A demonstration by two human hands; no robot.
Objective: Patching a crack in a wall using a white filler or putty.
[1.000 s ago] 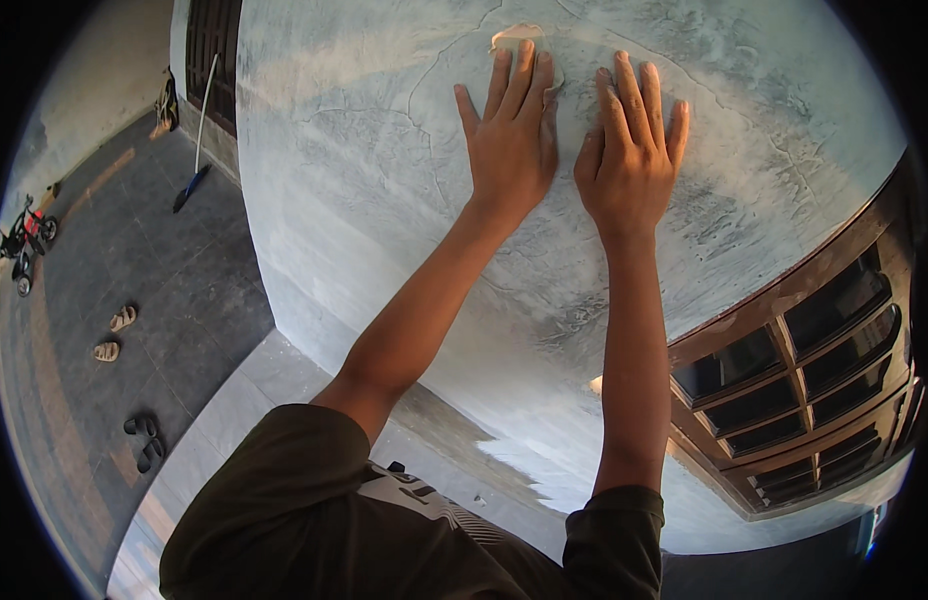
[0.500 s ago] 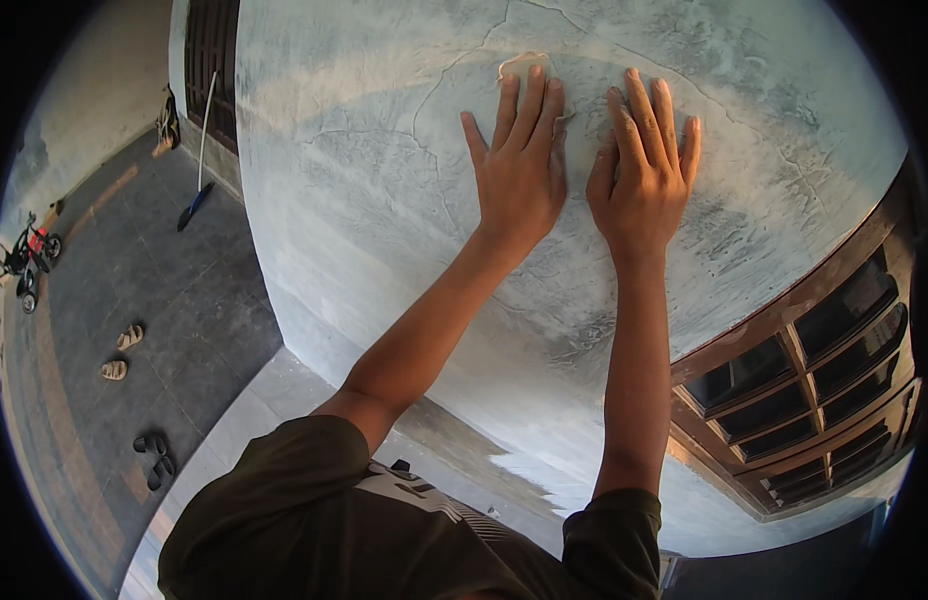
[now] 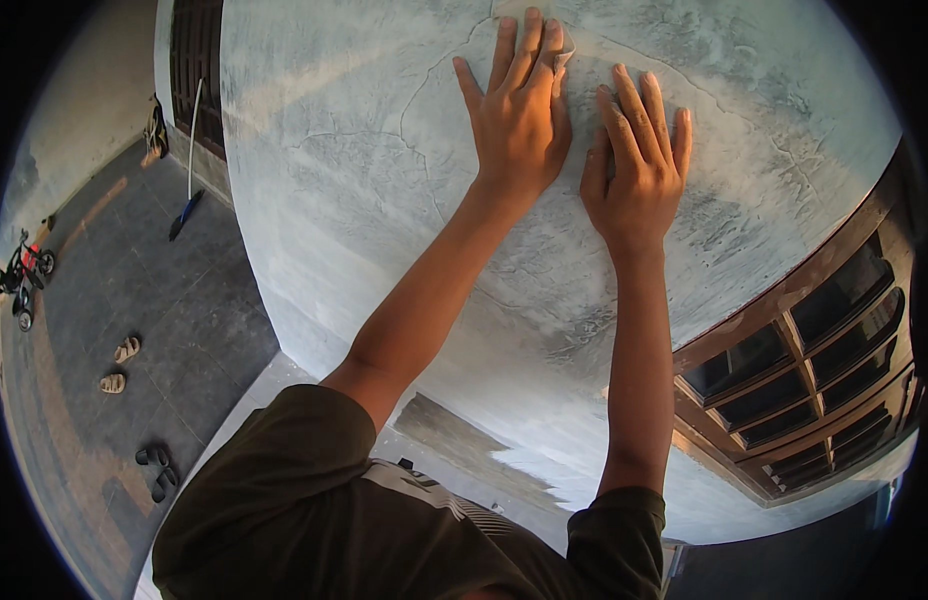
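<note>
Both arms reach up over a grey-white plastered wall (image 3: 364, 210) with cracks and rough patches. My left hand (image 3: 519, 125) lies against it, fingers spread, palm hidden. A thin pale sheet, seemingly sandpaper (image 3: 567, 48), curls out between its index finger and thumb; the rest of the sheet is covered by the hand. Lower and to the right, my right hand (image 3: 639, 180) rests flat on the plaster, fingers stretched and slightly apart, with nothing visible in it.
A brown wooden window frame (image 3: 799, 360) with dark panes borders the wall on the right. At left, the dark tiled floor (image 3: 204, 330) bears tan sandals (image 3: 119, 365), black sandals (image 3: 156, 470), a long-handled broom (image 3: 189, 190) and a small bike (image 3: 26, 270).
My left hand has slid up the wall with the sheet, and its fingertips now reach higher. The right hand stays in nearly the same place. The view has shifted slightly.
</note>
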